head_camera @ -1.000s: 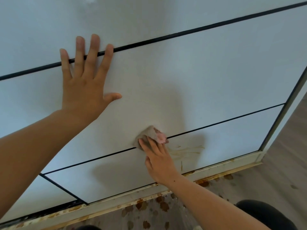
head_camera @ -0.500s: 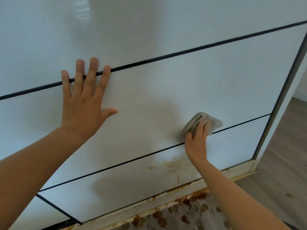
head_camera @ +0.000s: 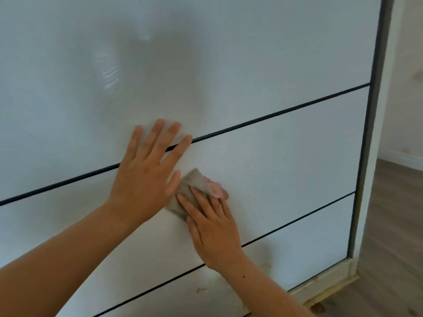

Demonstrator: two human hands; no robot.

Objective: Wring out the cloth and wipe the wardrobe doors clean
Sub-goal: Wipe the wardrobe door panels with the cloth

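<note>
While the glossy white wardrobe door (head_camera: 274,65) fills nearly the whole view, a strip of wood-grain floor (head_camera: 389,225) and a pale wall (head_camera: 407,88) show past its right side. A dark frame strip (head_camera: 375,110) runs down the door's right edge, and a pale base rail (head_camera: 325,287), yellowed at its corner, closes it off where it meets the floor. Two thin dark grooves (head_camera: 286,110) slant across the door and split it into panels. The widest open stretch lies to the right of the hands, reaching to the frame strip, and the big top panel shows only soft reflections. The left hand (head_camera: 146,179) lies flat on the door, its fingers (head_camera: 158,133) straight and spread wide across the upper groove, holding nothing. Just below and to its right, the right hand (head_camera: 215,229) presses the cloth (head_camera: 194,179) against the middle panel, fingers (head_camera: 196,200) straight and close together on top of it rather than curled round it. That grey cloth is bunched, with a pink patch (head_camera: 215,188) at its right end. The left thumb sits right against the cloth's upper left edge, so the left hand blocks the way further left. Faint brownish stains (head_camera: 201,289) mark the lowest panel, beside the right forearm.
</note>
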